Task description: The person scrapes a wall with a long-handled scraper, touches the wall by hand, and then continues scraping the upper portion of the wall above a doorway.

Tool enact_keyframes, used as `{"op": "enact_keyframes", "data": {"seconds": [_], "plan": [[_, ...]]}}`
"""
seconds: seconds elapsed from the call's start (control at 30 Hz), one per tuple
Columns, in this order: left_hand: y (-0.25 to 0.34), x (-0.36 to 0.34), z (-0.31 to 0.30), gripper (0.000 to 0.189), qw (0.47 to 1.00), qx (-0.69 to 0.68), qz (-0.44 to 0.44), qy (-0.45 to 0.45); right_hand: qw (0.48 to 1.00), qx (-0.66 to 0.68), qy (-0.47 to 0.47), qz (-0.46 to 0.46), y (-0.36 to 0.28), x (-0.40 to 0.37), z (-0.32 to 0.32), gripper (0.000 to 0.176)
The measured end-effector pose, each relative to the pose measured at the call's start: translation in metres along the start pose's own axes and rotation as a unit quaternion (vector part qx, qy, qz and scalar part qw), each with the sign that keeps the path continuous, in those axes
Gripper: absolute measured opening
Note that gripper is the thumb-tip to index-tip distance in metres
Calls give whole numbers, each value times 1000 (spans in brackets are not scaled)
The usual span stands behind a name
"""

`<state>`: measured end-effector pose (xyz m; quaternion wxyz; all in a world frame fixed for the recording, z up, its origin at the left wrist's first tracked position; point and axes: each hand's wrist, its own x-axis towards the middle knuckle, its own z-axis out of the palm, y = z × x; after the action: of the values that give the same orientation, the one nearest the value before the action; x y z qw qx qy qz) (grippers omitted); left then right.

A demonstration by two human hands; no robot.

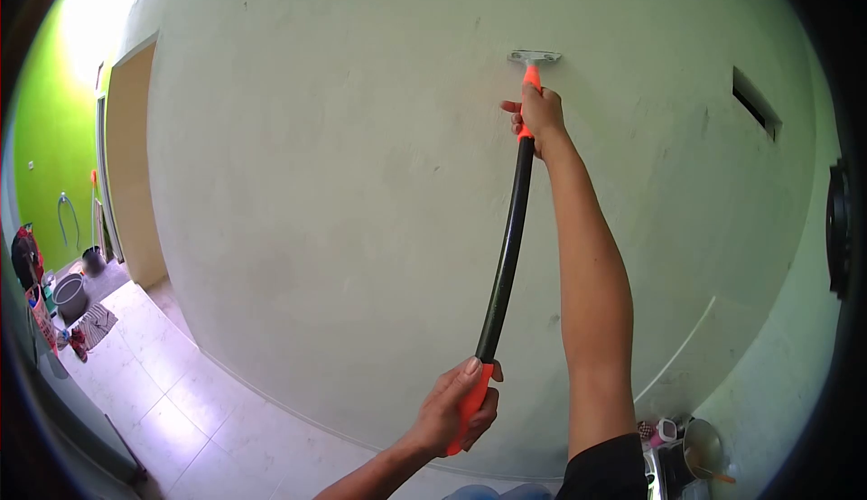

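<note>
A long-handled wall scraper (511, 238) with a black shaft and orange grips slants upward in front of the grey-green wall (343, 193). Its flat metal head (534, 56) is at the wall's upper part; whether the blade touches cannot be made out for certain. My right hand (542, 113) is closed around the upper orange grip just below the head, with one finger pointing out to the left. Lower down, my left hand (458, 405) wraps around the bottom orange grip. The right arm is stretched up, its black sleeve at the bottom edge.
A doorway (131, 166) opens at the left, near a bright green wall (50, 130). Grey bucket (69, 294) and striped mat (95, 324) lie beyond the white tiled floor (172, 401). A metal pot (703, 450) stands at lower right. A slot (756, 104) pierces the wall.
</note>
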<state>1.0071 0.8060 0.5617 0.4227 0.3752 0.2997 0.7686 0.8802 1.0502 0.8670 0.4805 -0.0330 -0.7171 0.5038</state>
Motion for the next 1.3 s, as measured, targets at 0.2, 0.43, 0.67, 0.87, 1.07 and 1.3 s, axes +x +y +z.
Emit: {"op": "enact_keyframes", "data": {"seconds": [0.2,0.43,0.67,0.87,1.07,1.3], "plan": [[4,-4,3,51,999,37,-4,15,997,-66,50,-4,6,-5,4,35],[34,-14,-3,52,999,34,-34,10,993,-105,61,10,-9,6,13,43],[62,-22,-2,53,997,65,-45,12,990,-114,78,39,-10,7,19,43],[61,-28,-9,56,997,60,-50,-7,990,-102,83,40,-18,0,26,41],[77,-26,-1,55,997,44,-57,-16,986,-145,72,45,-30,14,25,40],[76,-23,-3,52,997,61,-50,-17,985,-148,73,43,-23,21,23,42]]}}
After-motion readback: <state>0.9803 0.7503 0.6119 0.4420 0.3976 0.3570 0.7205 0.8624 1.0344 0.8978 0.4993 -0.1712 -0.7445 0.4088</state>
